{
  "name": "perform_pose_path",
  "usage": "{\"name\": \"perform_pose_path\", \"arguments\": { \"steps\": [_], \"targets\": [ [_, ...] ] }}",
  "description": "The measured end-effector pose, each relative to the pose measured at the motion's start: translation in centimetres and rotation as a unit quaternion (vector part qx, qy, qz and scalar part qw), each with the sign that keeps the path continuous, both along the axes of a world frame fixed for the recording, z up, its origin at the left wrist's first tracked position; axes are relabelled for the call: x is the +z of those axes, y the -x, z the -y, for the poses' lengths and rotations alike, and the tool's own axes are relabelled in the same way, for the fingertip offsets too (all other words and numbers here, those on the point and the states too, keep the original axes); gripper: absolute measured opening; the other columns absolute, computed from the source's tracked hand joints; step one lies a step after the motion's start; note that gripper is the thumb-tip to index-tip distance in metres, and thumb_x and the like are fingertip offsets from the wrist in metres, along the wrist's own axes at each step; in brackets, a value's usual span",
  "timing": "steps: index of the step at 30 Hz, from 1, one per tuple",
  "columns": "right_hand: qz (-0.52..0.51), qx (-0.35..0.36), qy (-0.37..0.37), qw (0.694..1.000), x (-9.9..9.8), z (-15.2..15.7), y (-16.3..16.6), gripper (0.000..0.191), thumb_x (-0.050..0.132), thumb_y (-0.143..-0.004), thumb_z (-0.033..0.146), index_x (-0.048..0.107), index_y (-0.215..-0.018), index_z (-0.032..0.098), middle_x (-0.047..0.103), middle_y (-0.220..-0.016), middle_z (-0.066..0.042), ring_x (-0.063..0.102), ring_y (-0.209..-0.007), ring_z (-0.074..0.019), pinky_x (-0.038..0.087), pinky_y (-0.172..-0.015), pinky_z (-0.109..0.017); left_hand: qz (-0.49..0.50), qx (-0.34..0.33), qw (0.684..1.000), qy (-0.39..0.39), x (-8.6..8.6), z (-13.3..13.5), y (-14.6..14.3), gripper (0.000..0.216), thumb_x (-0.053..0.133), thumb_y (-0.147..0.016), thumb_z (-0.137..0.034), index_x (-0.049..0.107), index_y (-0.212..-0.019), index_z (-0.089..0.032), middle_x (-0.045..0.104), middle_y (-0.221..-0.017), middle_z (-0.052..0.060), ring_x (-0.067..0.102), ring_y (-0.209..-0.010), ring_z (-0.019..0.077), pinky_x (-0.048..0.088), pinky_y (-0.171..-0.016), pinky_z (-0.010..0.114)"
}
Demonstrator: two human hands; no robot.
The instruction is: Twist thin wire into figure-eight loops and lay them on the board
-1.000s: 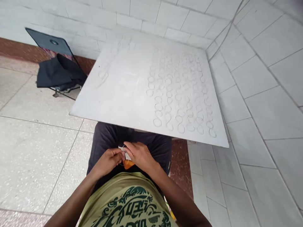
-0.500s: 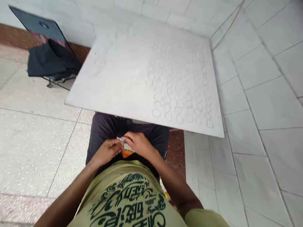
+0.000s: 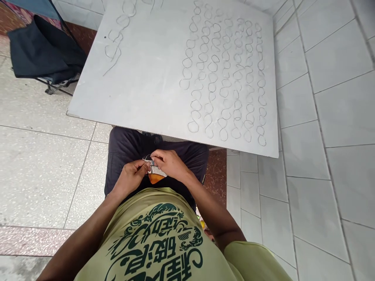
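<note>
Over my lap, both hands are closed at a small white packet with an orange lower end [image 3: 156, 178]. My left hand [image 3: 133, 177] pinches its left upper edge between thumb and fingers. From the other side, the bent fingers of my right hand [image 3: 171, 165] grip its top. A thin curved strand [image 3: 147, 157] sticks up between the fingertips; whether it comes out of the packet I cannot tell. Beyond my knees, thin dark S-shaped curls [image 3: 224, 124] run in several columns along the right side of a white tabletop [image 3: 140, 89].
More thin curls [image 3: 114, 50] lie at the tabletop's far left. A folding chair with dark cloth [image 3: 43, 54] over it stands on the floor to the left. White wall tiles [image 3: 304, 156] border the table's right edge. My knees [image 3: 123, 146] reach under its front edge.
My view has tipped down and grown sharper, so the table and chair sit higher in the picture. The fingers have shifted slightly on the packet, and the thin strand now shows above them.
</note>
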State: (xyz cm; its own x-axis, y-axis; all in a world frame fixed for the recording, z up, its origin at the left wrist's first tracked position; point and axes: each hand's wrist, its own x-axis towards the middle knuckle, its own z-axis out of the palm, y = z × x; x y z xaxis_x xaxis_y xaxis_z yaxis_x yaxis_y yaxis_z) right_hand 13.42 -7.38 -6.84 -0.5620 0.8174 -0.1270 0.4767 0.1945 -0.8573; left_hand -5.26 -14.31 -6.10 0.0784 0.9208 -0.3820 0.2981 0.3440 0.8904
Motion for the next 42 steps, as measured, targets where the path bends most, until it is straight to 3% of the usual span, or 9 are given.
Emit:
{"name": "perform_pose_path", "arguments": {
  "steps": [6,11,18,22,25,29,32,36,42],
  "targets": [
    [0.023,-0.091,-0.047,0.994,-1.4,1.0,2.2,0.018,0.053,-0.095,0.012,0.068,-0.087,0.019,0.071,-0.082,-0.002,0.061,-0.075,-0.0151,0.042,-0.075,-0.026,-0.043,0.019,0.998,-0.046,-0.8,-0.1,-0.5,0.036,0.058,-0.096,-0.045,0.073,-0.077,-0.017,0.067,-0.072,0.002,0.058,-0.070,0.0171,0.042,-0.065,0.026],
    [-0.014,-0.121,-0.032,0.992,-1.1,1.0,1.7,0.020,0.056,-0.100,0.029,0.070,-0.089,0.020,0.072,-0.082,-0.002,0.063,-0.075,-0.0159,0.045,-0.075,-0.027,0.013,0.057,0.998,-0.005,-1.1,-0.3,-0.1,0.037,0.062,-0.095,-0.051,0.073,-0.081,-0.018,0.061,-0.067,-0.001,0.051,-0.059,0.0137,0.039,-0.055,0.025],
    [-0.133,-0.081,0.187,0.970,-0.3,1.6,-0.2,0.027,0.066,-0.094,0.045,0.072,-0.098,0.019,0.073,-0.084,-0.002,0.069,-0.074,-0.0157,0.051,-0.070,-0.026,0.152,0.107,0.982,0.040,-1.2,-0.8,0.4,0.038,0.074,-0.088,-0.054,0.075,-0.079,-0.017,0.062,-0.070,0.002,0.050,-0.057,0.0113,0.039,-0.050,0.024],
    [-0.193,-0.136,0.251,0.939,-1.0,2.8,0.6,0.027,0.067,-0.091,0.045,0.070,-0.087,0.018,0.071,-0.077,-0.001,0.064,-0.062,-0.0122,0.052,-0.064,-0.025,0.162,0.103,0.981,0.037,-1.1,-1.0,0.4,0.038,0.075,-0.089,-0.053,0.075,-0.078,-0.016,0.063,-0.071,0.002,0.050,-0.057,0.0100,0.039,-0.051,0.023],
    [-0.185,-0.152,0.208,0.948,-1.5,3.2,0.7,0.024,0.066,-0.092,0.041,0.071,-0.087,0.018,0.069,-0.073,0.000,0.061,-0.059,-0.0119,0.049,-0.060,-0.024,0.179,0.113,0.977,0.025,-0.8,-1.2,0.7,0.035,0.077,-0.088,-0.051,0.077,-0.084,-0.016,0.066,-0.076,0.003,0.053,-0.061,0.0101,0.042,-0.054,0.022],
    [-0.113,-0.115,0.038,0.986,-1.1,2.9,0.2,0.018,0.062,-0.096,0.031,0.074,-0.089,0.019,0.069,-0.077,-0.001,0.061,-0.069,-0.0139,0.047,-0.068,-0.026,0.191,0.117,0.975,0.012,-0.2,-1.9,1.3,0.037,0.079,-0.087,-0.048,0.080,-0.107,-0.018,0.072,-0.088,0.006,0.059,-0.070,0.0126,0.048,-0.059,0.022],
    [-0.087,-0.077,-0.025,0.993,-0.1,2.7,-0.2,0.020,0.060,-0.098,0.030,0.075,-0.091,0.019,0.070,-0.083,-0.003,0.062,-0.076,-0.0153,0.047,-0.074,-0.027,0.179,0.119,0.976,0.018,0.0,-2.3,1.6,0.035,0.081,-0.085,-0.047,0.083,-0.102,-0.016,0.072,-0.084,0.006,0.059,-0.068,0.0119,0.047,-0.057,0.022],
    [-0.144,-0.036,0.086,0.985,0.8,2.7,-0.8,0.023,0.062,-0.099,0.037,0.075,-0.103,0.018,0.073,-0.091,-0.005,0.065,-0.081,-0.0159,0.051,-0.075,-0.028,0.157,0.132,0.978,0.025,0.1,-2.3,1.6,0.036,0.082,-0.082,-0.048,0.084,-0.098,-0.016,0.071,-0.077,0.005,0.057,-0.063,0.0118,0.044,-0.050,0.021],
    [-0.259,-0.041,0.278,0.924,-0.3,2.1,-0.9,0.033,0.073,-0.092,0.049,0.076,-0.104,0.018,0.074,-0.091,-0.003,0.067,-0.080,-0.0143,0.054,-0.078,-0.028,0.081,0.091,0.993,-0.008,0.4,-2.0,1.3,0.039,0.077,-0.086,-0.053,0.084,-0.100,-0.017,0.072,-0.074,0.004,0.058,-0.059,0.0113,0.049,-0.050,0.022]
  ]
}}
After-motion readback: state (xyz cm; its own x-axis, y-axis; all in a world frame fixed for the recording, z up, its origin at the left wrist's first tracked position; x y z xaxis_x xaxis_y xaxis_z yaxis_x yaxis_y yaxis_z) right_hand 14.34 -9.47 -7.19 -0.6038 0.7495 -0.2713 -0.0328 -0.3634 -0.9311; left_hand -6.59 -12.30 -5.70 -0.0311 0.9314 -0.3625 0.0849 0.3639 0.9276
